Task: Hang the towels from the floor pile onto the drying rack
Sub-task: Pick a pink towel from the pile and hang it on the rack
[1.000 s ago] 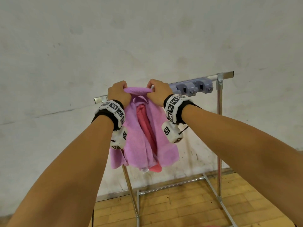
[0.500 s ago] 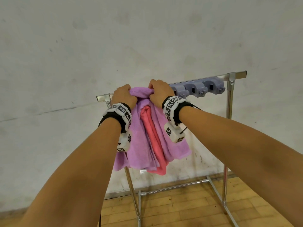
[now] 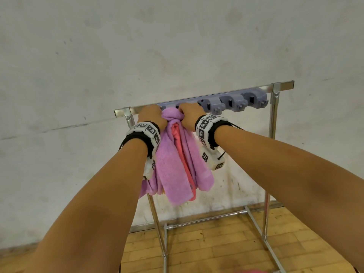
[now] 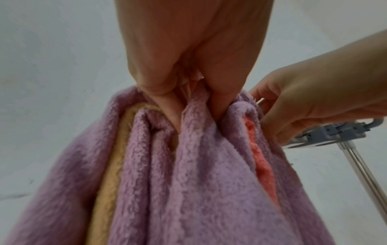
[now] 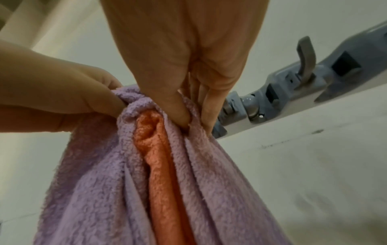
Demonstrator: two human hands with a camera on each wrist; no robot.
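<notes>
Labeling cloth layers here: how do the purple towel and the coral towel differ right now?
1. The purple towel forms the outer layer; the coral towel shows only as a narrow strip between its folds.
2. The left hand and right hand both grip the purple towel's bunched top; whether they touch the coral towel cannot be told.

Shared: both are fuzzy terry, hanging from the hands at the rack's top bar.

A scuffed, off-white plaster wall (image 3: pixel 177 46) meets a floor of worn wooden blocks (image 3: pixel 216 247).
</notes>
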